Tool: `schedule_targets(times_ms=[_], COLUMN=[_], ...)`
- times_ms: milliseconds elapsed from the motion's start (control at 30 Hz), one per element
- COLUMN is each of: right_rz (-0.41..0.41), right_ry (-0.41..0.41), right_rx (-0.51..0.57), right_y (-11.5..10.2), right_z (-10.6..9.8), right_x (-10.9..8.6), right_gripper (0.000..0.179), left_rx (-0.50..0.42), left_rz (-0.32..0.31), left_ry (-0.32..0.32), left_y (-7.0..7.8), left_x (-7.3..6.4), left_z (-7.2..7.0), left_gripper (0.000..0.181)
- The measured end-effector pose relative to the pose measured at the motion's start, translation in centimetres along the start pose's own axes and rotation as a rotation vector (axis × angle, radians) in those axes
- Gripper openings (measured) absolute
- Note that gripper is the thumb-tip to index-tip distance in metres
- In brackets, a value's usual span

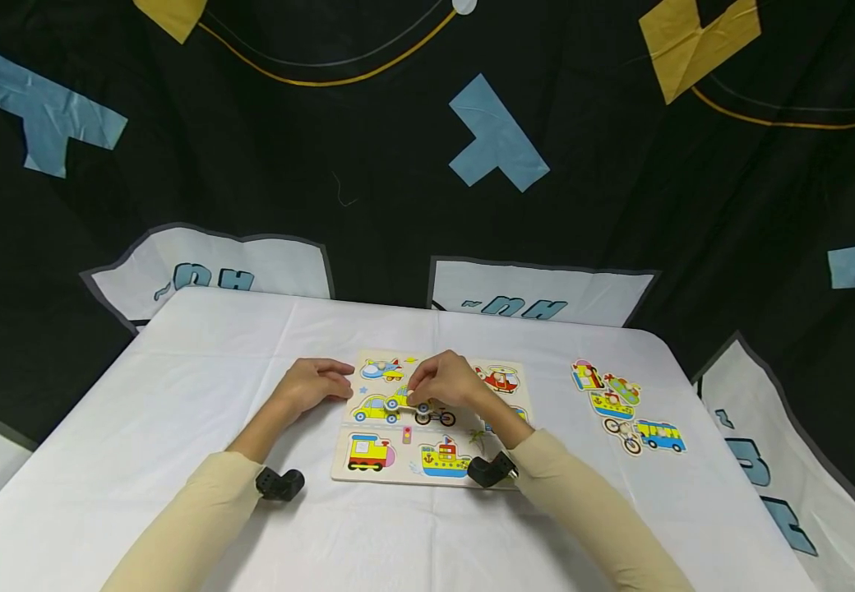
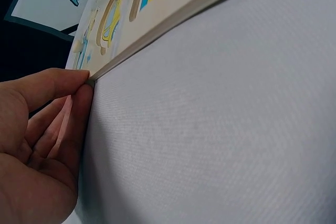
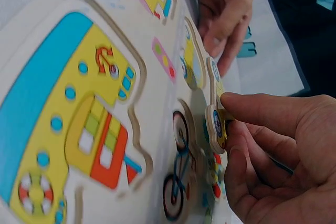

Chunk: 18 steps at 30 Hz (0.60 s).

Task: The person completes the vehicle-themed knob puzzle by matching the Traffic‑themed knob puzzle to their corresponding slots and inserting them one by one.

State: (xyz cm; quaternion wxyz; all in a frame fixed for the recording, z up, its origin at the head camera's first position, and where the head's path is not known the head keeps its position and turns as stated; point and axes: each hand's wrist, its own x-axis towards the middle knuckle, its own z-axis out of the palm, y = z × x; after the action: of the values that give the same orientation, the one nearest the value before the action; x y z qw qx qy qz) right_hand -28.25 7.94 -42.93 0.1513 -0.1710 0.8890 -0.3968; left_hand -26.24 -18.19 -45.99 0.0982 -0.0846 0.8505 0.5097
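Observation:
A light wooden puzzle board (image 1: 343,452) with printed vehicles lies on the white table. My right hand (image 1: 445,380) pinches a car-shaped puzzle piece (image 3: 215,129) between thumb and fingers. The piece is tilted above the board, between the yellow printed car (image 1: 373,409) and the printed bicycle (image 1: 435,418). At the board's left edge is my left hand (image 1: 312,382); in the left wrist view its thumb and a finger pinch that edge. The right forearm covers part of the board's right side.
Loose puzzle pieces lie to the right of the board: a train (image 1: 587,375), a ship (image 1: 611,404), a bicycle (image 1: 622,436), a bus (image 1: 662,436) and a green vehicle (image 1: 624,390). A black curtain (image 1: 368,189) hangs behind the table.

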Motion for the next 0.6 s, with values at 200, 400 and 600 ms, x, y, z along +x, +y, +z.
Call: schedule_targets(times_ms=[200,400,600], right_rz=[-0.013,-0.032,-0.047], right_ry=[-0.019,-0.033,-0.040], right_rx=[-0.003,-0.013,-0.007], right_y=[-0.6,-1.0,-1.1], right_z=[1.3,2.1,2.9], right_x=[0.4,0.6,1.0], right_gripper=[0.012,0.012,0.013], left_rx=[0.003,-0.005,-0.020], left_rz=[-0.003,0.006,0.022], left_ry=[-0.004,-0.009,-0.016], left_y=[-0.1,0.0,0.0], left_x=[0.0,-0.1,-0.1], left_z=[-0.1,-0.1,-0.1], left_gripper=[0.044,0.044,0.044])
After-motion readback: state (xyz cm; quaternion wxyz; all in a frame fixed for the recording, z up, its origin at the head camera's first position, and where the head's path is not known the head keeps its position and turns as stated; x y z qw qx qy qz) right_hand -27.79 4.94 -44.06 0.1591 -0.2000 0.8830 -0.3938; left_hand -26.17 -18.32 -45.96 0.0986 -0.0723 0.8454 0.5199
